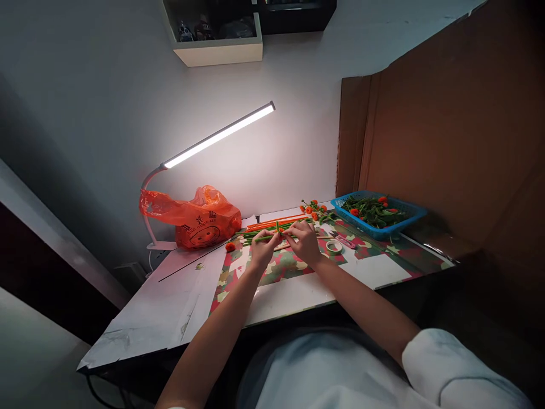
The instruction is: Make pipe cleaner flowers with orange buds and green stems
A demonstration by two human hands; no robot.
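Both hands meet over the middle of the table. My left hand is closed in a pinch on a green pipe cleaner, part of which sticks up above the fingertips. Beside it, my right hand has its fingers pressed together at the same piece, where a small bit of orange shows. What exactly the right fingertips grip is partly hidden. Behind the hands lie bundles of green stems and orange-red stems. A loose orange pompom flower sits left of my left hand.
To the right are a tape roll, pink-handled scissors and a blue basket of green leaves and orange flowers. Orange flowers lie at the back. An orange plastic bag stands left, under a lit lamp. Cardboard walls the right.
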